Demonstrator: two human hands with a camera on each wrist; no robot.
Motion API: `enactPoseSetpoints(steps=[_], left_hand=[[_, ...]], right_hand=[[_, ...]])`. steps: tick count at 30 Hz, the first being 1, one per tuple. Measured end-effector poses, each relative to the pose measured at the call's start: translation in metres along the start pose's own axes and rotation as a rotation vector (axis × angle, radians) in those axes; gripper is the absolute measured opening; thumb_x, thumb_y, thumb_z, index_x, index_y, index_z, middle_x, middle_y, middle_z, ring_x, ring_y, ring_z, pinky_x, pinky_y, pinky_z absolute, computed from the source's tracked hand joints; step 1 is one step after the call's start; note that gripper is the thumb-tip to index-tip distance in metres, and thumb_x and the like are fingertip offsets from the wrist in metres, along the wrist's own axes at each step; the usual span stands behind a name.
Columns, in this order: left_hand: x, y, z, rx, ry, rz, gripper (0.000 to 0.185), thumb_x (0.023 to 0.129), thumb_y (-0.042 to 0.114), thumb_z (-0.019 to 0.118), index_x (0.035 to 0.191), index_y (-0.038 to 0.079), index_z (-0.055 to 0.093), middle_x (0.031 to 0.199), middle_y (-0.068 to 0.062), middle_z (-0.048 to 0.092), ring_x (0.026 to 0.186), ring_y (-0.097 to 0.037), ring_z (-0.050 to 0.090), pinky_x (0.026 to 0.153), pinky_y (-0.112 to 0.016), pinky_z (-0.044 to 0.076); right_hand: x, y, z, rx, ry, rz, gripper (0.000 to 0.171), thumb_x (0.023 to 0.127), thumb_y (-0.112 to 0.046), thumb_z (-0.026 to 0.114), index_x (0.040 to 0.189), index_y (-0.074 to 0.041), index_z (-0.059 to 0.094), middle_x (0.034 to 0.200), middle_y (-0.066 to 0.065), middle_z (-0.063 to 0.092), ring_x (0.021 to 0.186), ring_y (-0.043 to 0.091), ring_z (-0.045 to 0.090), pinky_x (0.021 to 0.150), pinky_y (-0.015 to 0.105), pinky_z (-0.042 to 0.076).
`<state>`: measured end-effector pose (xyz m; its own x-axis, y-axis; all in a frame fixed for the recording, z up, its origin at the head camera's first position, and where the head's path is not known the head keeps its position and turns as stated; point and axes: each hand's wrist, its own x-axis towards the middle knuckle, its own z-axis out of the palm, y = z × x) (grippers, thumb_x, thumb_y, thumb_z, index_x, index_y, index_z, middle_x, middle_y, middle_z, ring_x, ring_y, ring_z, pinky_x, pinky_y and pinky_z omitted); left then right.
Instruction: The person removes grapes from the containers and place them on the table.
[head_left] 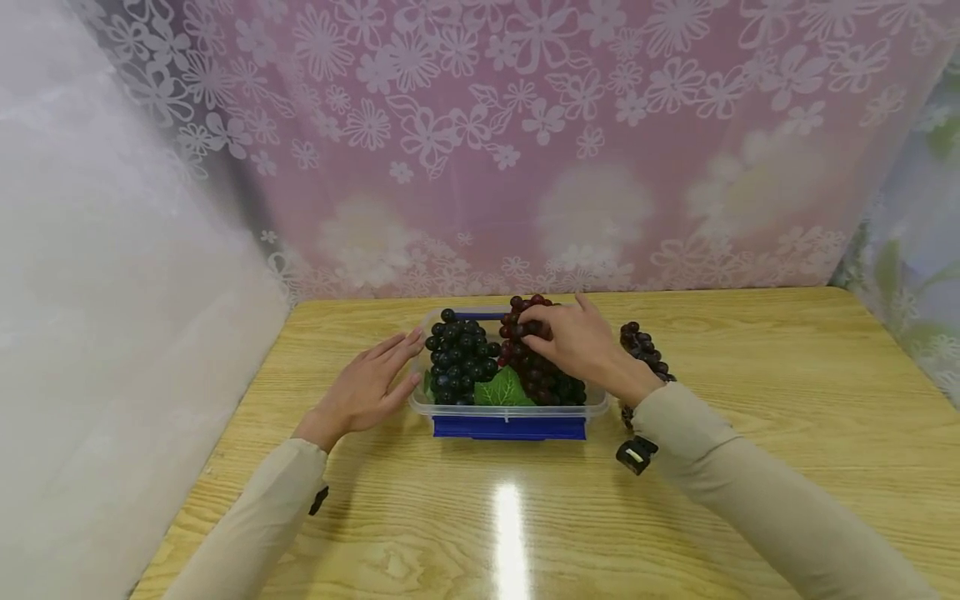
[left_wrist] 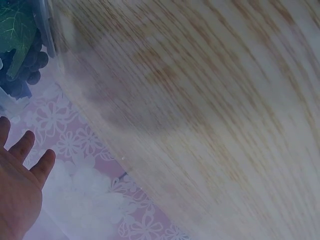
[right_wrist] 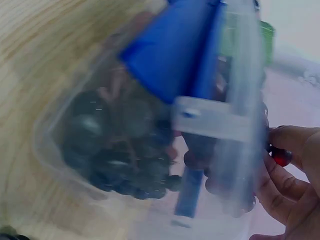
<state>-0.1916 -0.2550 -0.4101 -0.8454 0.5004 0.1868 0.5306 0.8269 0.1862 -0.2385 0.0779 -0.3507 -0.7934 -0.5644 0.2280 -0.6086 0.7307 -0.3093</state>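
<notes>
Spanning the whole foreground, a pale wooden table (head_left: 750,467) is seen, backed by a pink curtain (head_left: 525,125) printed with white flowers. Near the table's far middle, a clear plastic container (head_left: 420,400) with blue latches is set. Inside it, a bunch of dark blue-black grapes (head_left: 459,360) is lodged on the left, a bunch of dark red grapes (head_left: 542,375) on the right, and a green leaf (head_left: 504,390) is tucked between them at the front. A third bunch of dark grapes (head_left: 643,346) is left on the table just beside the container's right wall.

The left hand (head_left: 371,385) is laid with straight, relaxed fingers against the container's left wall, touching it. The right hand (head_left: 577,340) is placed over the red bunch, its fingers curled round the upper berries in a pinch.

The red bunch is judged to be light and lumpy, with smooth berries that may slip or pull off a thin stalk if squeezed. A hold near the top of the cluster, at or close to the stem, is judged safest, since the weight then hangs below the fingers and the berries are spared pressure.
</notes>
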Motion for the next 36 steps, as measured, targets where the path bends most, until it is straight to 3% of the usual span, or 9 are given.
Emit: enactPoseSetpoints(steps=[8, 13, 19, 27, 36], left_hand=[[0.000, 0.001, 0.001, -0.013, 0.004, -0.005, 0.056, 0.102, 0.038, 0.043, 0.152, 0.017, 0.029, 0.157, 0.005, 0.020, 0.141, -0.023, 0.024, 0.109, -0.053, 0.025], [0.000, 0.002, 0.000, -0.018, 0.010, 0.000, 0.056, 0.102, 0.038, 0.044, 0.152, 0.017, 0.029, 0.157, 0.004, 0.021, 0.140, -0.025, 0.025, 0.109, -0.053, 0.025], [0.000, 0.002, 0.000, -0.017, 0.018, 0.011, 0.056, 0.102, 0.038, 0.044, 0.152, 0.017, 0.030, 0.157, 0.003, 0.022, 0.140, -0.025, 0.025, 0.108, -0.053, 0.026], [0.000, -0.002, 0.001, -0.021, 0.001, 0.002, 0.058, 0.103, 0.047, 0.033, 0.152, 0.018, 0.028, 0.157, 0.005, 0.019, 0.141, -0.023, 0.022, 0.110, -0.051, 0.024], [0.000, 0.000, 0.000, -0.016, 0.001, 0.014, 0.058, 0.103, 0.046, 0.034, 0.152, 0.016, 0.029, 0.157, 0.004, 0.020, 0.141, -0.024, 0.023, 0.109, -0.052, 0.025]], right_hand=[[-0.005, -0.001, -0.024, 0.024, 0.043, -0.017, 0.032, 0.093, -0.030, 0.064, 0.122, -0.016, 0.064, 0.055, -0.013, 0.052, 0.060, 0.011, 0.057, 0.110, 0.061, 0.007], [-0.010, 0.001, -0.032, 0.047, 0.097, -0.027, 0.032, 0.093, -0.030, 0.064, 0.122, -0.016, 0.064, 0.062, -0.010, 0.059, 0.062, 0.012, 0.060, 0.111, 0.059, 0.007], [-0.015, 0.007, -0.046, 0.081, 0.200, -0.055, 0.028, 0.092, -0.026, 0.066, 0.118, -0.013, 0.065, 0.074, -0.006, 0.065, 0.068, 0.015, 0.063, 0.112, 0.057, 0.008], [-0.026, 0.021, -0.065, 0.086, 0.380, -0.097, 0.024, 0.090, -0.019, 0.068, 0.112, -0.009, 0.067, 0.076, 0.001, 0.068, 0.071, 0.021, 0.065, 0.113, 0.052, 0.008], [-0.051, 0.032, -0.092, 0.181, 0.450, 0.005, 0.026, 0.091, -0.016, 0.067, 0.115, -0.007, 0.066, 0.085, 0.008, 0.069, 0.081, 0.029, 0.064, 0.115, 0.043, 0.005]])
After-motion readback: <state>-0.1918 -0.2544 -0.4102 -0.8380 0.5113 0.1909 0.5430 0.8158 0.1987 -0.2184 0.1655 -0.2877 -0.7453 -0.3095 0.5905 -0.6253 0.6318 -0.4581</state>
